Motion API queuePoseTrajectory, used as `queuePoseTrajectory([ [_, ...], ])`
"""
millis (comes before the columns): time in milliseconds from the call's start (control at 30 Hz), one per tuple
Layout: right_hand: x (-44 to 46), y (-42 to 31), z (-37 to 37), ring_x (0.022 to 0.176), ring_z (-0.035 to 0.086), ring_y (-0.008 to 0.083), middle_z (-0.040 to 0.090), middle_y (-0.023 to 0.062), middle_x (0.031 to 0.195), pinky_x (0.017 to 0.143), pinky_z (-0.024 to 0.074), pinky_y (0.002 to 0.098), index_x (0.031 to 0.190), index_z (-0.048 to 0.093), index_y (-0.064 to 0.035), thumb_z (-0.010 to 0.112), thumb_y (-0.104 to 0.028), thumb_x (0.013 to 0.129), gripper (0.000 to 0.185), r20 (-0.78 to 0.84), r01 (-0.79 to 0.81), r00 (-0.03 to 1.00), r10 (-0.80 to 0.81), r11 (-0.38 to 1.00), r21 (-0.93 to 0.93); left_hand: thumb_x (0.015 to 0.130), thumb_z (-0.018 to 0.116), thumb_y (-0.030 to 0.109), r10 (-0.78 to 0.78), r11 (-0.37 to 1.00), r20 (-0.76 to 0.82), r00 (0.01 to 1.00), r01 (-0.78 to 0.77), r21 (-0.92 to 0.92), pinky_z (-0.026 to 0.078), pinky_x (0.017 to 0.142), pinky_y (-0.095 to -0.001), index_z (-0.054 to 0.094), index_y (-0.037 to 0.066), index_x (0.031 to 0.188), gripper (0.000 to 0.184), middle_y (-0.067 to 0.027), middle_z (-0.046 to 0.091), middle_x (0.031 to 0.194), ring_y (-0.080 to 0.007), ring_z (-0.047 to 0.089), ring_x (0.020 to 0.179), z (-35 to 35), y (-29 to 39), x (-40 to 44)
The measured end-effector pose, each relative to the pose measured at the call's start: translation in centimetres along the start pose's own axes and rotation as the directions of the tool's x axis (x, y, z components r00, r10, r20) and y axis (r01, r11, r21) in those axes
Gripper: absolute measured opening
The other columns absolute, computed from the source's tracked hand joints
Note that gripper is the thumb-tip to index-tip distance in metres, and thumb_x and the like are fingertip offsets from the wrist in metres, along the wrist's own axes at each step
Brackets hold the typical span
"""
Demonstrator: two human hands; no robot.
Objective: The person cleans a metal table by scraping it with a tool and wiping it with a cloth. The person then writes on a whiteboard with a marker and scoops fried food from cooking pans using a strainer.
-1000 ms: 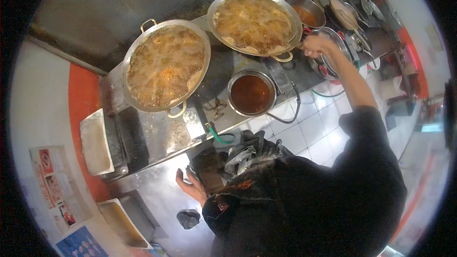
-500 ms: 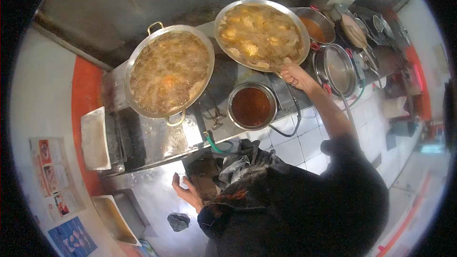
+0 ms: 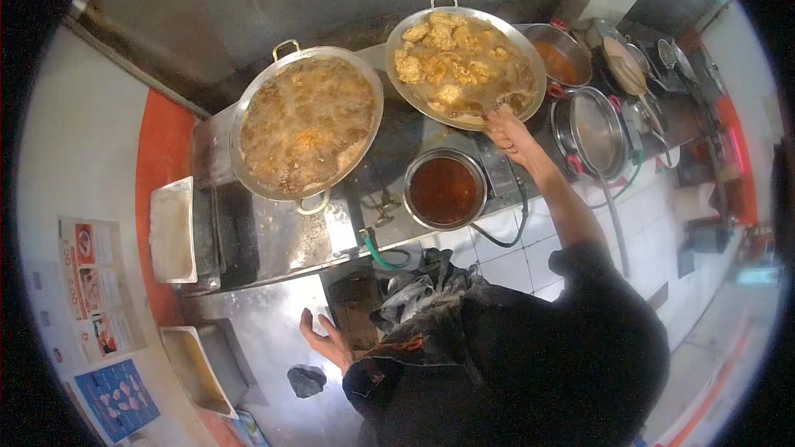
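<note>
My right hand (image 3: 507, 132) is closed at the near rim of the right-hand pan (image 3: 534, 87), around what looks like the slim handle of a cooking utensil. Its far end is hidden in the oil. Golden fried pieces (image 3: 443, 54), looking like battered chicken, are heaped above the oil toward that pan's far left side. Beside it, a second wide pan (image 3: 238, 145) holds bubbling oil with browned pieces in it. My left hand (image 3: 327, 341) hovers over the metal counter with fingers apart, holding nothing. A dark crumpled lump (image 3: 306, 381) lies just below it.
A pot of dark red-brown liquid (image 3: 445, 189) stands in front of the pans. To the right are a pot of orange liquid (image 3: 563, 58) and a pot with red handles (image 3: 592, 132). Metal trays (image 3: 172, 232) line the left side. A green hose (image 3: 383, 258) hangs at the stove edge.
My right hand has moved slightly up and inward over the pan rim. The fried pieces have risen out of the oil toward the far side. My left hand stays about where it was.
</note>
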State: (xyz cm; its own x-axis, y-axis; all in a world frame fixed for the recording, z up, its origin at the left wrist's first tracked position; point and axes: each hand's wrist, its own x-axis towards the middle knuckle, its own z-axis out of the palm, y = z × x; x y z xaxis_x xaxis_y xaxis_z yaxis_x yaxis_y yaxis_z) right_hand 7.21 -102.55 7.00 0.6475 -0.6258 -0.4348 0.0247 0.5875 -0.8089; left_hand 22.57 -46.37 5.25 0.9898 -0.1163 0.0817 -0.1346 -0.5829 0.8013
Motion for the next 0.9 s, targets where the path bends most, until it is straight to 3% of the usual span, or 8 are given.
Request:
queuePoseTrajectory([
  [167,-2.4,0.2,-0.3,0.043,0.024,-0.0003,0.036,-0.0082,0.068,0.031,0.0150,0.0184,0.104,0.047,-0.0152,0.052,-0.020,0.106,0.007,-0.102,0.003,0.995,-0.001,1.000,0.019,0.099,0.057,0.014,0.041,0.999,0.021,0.999,-0.041,-0.021,0.038,0.109,-0.0442,0.053,-0.007,0.132,0.039,-0.0232,0.058,0.130,-0.0343,0.054,0.124,0.0,0.1,0.3],
  [567,-8.8,-0.5,-1.8,0.045,0.026,-0.0009,0.036,-0.0083,0.068,0.034,0.0178,0.0168,0.114,0.050,-0.0145,0.050,-0.017,0.106,0.008,-0.083,0.027,0.996,-0.028,0.999,-0.021,0.101,0.056,0.015,0.072,0.989,0.108,0.991,-0.058,-0.134,0.036,0.109,-0.0416,0.052,-0.008,0.132,0.039,-0.0221,0.057,0.131,-0.0309,0.052,0.124,1.1,-0.2,1.3],
  [733,-10.8,-1.3,-2.0,0.043,0.027,0.0006,0.036,-0.0074,0.066,0.033,0.0182,0.0184,0.105,0.049,-0.0152,0.051,-0.015,0.105,0.002,-0.095,0.031,0.995,-0.037,0.997,-0.065,0.101,0.055,0.018,0.035,0.984,0.141,0.989,-0.009,-0.176,0.036,0.110,-0.0417,0.051,-0.007,0.133,0.041,-0.0227,0.056,0.131,-0.0318,0.052,0.124,1.2,1.0,1.1],
  [800,-10.5,-1.8,-2.1,0.044,0.029,0.0019,0.037,-0.0073,0.065,0.034,0.0197,0.0196,0.100,0.049,-0.0139,0.053,-0.018,0.104,0.007,-0.082,0.012,0.996,-0.021,0.995,-0.100,0.101,0.055,0.019,-0.017,0.974,0.153,0.988,0.051,-0.222,0.036,0.110,-0.0420,0.051,-0.007,0.133,0.041,-0.0229,0.056,0.131,-0.0322,0.052,0.124,0.9,2.7,1.0],
  [900,-9.2,-2.2,-4.3,0.047,0.033,0.0037,0.038,-0.0071,0.062,0.038,0.0231,0.0213,0.094,0.049,-0.0115,0.056,-0.023,0.102,0.016,-0.077,0.000,0.997,-0.016,0.980,-0.199,0.101,0.055,0.017,0.032,0.982,0.129,0.991,-0.007,-0.191,0.036,0.110,-0.0425,0.051,-0.007,0.133,0.040,-0.0226,0.057,0.131,-0.0323,0.052,0.123,0.9,1.6,1.3],
])
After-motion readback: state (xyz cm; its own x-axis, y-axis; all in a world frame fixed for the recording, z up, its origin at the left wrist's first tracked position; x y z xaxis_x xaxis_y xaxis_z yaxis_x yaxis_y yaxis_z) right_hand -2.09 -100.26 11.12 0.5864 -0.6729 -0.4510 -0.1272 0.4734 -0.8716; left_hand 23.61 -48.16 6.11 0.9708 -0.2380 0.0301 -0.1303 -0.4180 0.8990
